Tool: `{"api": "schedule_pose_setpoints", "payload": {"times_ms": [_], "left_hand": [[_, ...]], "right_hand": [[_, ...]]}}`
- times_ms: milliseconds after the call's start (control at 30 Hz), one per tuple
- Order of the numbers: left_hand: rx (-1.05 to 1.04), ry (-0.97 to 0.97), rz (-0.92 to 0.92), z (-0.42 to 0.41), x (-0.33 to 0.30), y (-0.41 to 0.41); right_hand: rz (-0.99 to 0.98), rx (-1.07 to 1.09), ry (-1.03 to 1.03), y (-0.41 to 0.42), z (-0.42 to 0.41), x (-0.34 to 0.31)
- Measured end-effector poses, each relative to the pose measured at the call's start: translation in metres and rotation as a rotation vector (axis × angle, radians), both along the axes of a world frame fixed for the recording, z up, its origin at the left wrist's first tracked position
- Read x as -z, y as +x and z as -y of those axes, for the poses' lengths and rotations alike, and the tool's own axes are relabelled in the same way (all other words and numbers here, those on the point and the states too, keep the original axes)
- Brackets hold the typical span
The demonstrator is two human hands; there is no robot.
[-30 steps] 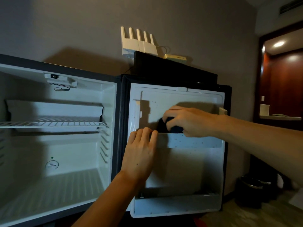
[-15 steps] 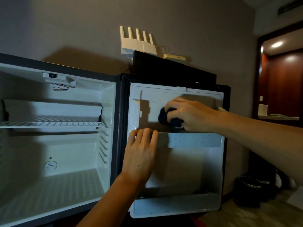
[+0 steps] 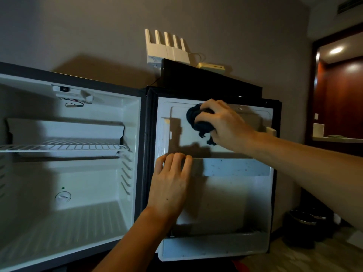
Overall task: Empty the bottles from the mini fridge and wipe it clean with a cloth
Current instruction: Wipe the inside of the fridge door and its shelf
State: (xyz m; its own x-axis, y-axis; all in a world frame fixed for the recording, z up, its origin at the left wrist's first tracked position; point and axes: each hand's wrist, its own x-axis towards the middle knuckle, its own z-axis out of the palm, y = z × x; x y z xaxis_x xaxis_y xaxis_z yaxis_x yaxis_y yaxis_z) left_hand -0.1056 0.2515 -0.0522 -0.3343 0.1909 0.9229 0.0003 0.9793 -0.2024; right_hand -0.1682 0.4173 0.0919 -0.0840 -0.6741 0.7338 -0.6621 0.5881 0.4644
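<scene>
The mini fridge fills the left of the frame, open, one wire shelf inside. At centre, the left hand lies flat, fingers draped over the door shelf. Upper right of it, the right hand clutches a dark cloth against the door's inner panel.

The fridge liner and door panel look like smooth white plastic, faintly speckled on the door shelf. The rack is white-coated wire. The cloth is dark, soft, crumpled fabric, matt against the satin panel.
</scene>
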Motion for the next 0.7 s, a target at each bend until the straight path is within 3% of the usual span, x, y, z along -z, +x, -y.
{"api": "schedule_pose_setpoints", "payload": {"times_ms": [67, 167, 233, 300, 433, 500, 600, 700], "left_hand": [[0.003, -0.004, -0.009, 0.000, 0.000, 0.001], [-0.001, 0.002, -0.033, 0.000, 0.000, 0.000], [-0.005, 0.010, -0.028, -0.002, 0.000, -0.001], [0.000, 0.009, -0.002, -0.001, 0.000, 0.000], [-0.020, 0.001, 0.033, 0.000, 0.001, 0.003], [-0.021, -0.002, 0.021, 0.001, 0.000, 0.004], [-0.020, 0.002, -0.011, 0.000, -0.001, 0.003], [-0.003, 0.010, 0.009, -0.002, -0.001, 0.003]], "right_hand": [[-0.013, -0.008, -0.029, -0.001, 0.001, 0.010], [0.050, 0.001, 0.347, 0.007, -0.004, 0.025], [0.088, 0.068, 0.466, 0.010, -0.010, 0.021], [0.040, 0.061, 0.377, 0.003, -0.011, 0.011], [0.019, -0.033, -0.114, -0.005, -0.003, 0.009], [-0.080, -0.022, -0.003, -0.005, -0.001, 0.019], [-0.021, 0.016, 0.398, 0.005, -0.004, 0.026], [-0.006, 0.090, 0.413, 0.007, -0.003, 0.010]]}}
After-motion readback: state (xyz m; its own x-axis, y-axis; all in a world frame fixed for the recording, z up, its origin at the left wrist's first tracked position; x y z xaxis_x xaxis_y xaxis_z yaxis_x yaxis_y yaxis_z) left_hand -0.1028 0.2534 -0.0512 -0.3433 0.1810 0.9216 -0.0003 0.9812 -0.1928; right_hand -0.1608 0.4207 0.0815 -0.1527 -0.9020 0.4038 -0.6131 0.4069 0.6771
